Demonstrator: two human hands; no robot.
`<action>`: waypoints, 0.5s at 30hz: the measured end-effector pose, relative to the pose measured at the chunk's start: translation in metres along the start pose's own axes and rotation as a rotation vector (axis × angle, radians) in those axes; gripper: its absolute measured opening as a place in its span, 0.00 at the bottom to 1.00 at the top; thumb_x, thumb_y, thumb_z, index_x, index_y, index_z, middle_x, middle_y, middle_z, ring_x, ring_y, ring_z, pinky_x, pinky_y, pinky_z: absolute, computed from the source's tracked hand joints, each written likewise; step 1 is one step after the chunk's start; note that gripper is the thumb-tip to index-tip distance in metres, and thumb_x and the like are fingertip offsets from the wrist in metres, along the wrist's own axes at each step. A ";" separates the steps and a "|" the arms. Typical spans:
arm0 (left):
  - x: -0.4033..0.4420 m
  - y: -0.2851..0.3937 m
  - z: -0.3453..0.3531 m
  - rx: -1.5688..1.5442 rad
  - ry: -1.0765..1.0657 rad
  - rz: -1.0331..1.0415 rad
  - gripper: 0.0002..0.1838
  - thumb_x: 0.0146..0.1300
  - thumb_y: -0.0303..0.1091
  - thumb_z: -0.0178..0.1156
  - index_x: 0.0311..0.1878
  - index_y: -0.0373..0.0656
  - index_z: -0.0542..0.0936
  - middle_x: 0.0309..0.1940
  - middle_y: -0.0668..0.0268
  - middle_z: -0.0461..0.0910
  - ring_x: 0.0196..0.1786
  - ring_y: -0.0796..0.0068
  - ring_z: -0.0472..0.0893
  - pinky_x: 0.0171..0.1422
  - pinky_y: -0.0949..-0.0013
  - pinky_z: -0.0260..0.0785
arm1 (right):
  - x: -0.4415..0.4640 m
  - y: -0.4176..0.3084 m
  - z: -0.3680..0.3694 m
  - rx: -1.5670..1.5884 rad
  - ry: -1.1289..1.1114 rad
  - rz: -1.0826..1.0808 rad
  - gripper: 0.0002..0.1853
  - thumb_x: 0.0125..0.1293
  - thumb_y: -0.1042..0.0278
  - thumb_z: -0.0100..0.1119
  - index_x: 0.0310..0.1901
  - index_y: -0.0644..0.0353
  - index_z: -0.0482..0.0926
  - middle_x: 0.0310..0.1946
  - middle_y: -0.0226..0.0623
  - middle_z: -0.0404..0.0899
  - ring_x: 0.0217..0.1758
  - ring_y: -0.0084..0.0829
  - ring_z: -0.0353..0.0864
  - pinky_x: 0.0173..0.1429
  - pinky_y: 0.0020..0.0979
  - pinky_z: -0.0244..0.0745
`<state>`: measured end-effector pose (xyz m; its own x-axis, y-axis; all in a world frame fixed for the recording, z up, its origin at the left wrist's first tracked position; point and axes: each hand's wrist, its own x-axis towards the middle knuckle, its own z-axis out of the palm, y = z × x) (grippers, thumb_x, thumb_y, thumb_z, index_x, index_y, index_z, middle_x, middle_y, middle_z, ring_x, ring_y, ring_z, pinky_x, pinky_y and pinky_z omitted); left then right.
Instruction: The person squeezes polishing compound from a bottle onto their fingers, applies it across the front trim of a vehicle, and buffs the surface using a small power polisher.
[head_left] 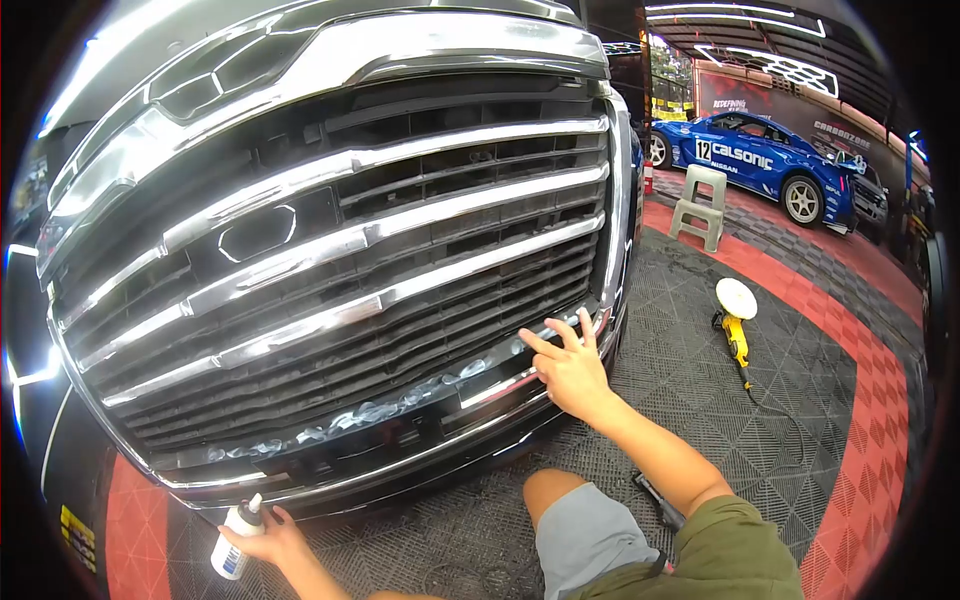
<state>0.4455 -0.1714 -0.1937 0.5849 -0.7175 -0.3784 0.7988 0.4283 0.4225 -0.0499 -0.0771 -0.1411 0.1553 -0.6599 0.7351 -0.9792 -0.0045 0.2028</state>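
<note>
A white squeeze bottle (230,562) with a pointed nozzle and a dark collar is in my left hand (272,540), low at the left below the bumper. My right hand (576,378) is at the lower right corner of the car's grille (380,302), its fingers spread against the lower trim. Whitish smears (372,411) run along the dark strip under the grille slats, up to my right fingertips. Whether a small thing lies under those fingertips, I cannot tell.
On the black tiled floor (690,450) to the right lies a yellow polisher (737,340) with a white pad and a trailing cord. Behind it stand a grey plastic stool (699,208) and a blue race car (745,155). A dark tool (655,500) lies beside my leg.
</note>
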 end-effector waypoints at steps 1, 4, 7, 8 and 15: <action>0.000 -0.001 0.000 -0.002 -0.005 -0.012 0.33 0.60 0.69 0.60 0.63 0.64 0.72 0.59 0.75 0.75 0.60 0.74 0.75 0.58 0.58 0.62 | 0.001 -0.002 -0.001 0.017 -0.057 -0.064 0.01 0.52 0.70 0.67 0.26 0.54 0.84 0.65 0.26 0.78 0.70 0.44 0.70 0.78 0.73 0.44; -0.005 0.003 0.000 -0.027 -0.024 -0.014 0.32 0.62 0.67 0.62 0.62 0.61 0.72 0.60 0.75 0.75 0.63 0.75 0.72 0.61 0.61 0.61 | 0.001 0.015 -0.016 0.148 -0.127 -0.143 0.03 0.52 0.67 0.69 0.27 0.53 0.85 0.64 0.26 0.79 0.69 0.43 0.70 0.78 0.72 0.45; -0.009 0.008 0.005 -0.035 0.051 0.039 0.31 0.62 0.67 0.61 0.61 0.61 0.72 0.59 0.77 0.76 0.63 0.75 0.73 0.61 0.61 0.60 | -0.006 0.058 -0.019 -0.129 -0.115 0.104 0.02 0.54 0.69 0.67 0.27 0.54 0.84 0.66 0.27 0.78 0.70 0.43 0.69 0.77 0.72 0.46; -0.004 0.007 0.001 -0.039 0.053 0.035 0.31 0.62 0.67 0.61 0.61 0.61 0.72 0.59 0.77 0.76 0.63 0.75 0.73 0.61 0.61 0.60 | -0.010 0.071 -0.020 -0.201 -0.146 0.177 0.02 0.55 0.68 0.67 0.27 0.55 0.85 0.67 0.27 0.77 0.71 0.43 0.69 0.77 0.72 0.45; -0.006 0.000 0.003 -0.038 0.047 -0.062 0.31 0.61 0.66 0.62 0.62 0.63 0.71 0.58 0.76 0.76 0.60 0.74 0.75 0.58 0.57 0.62 | -0.027 0.115 -0.001 -0.292 -0.221 0.148 0.06 0.58 0.65 0.64 0.33 0.54 0.88 0.63 0.24 0.81 0.68 0.39 0.72 0.78 0.70 0.46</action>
<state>0.4419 -0.1689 -0.1894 0.5391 -0.7174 -0.4413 0.8381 0.4048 0.3658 -0.1669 -0.0590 -0.1366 -0.0473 -0.7833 0.6198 -0.9058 0.2952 0.3039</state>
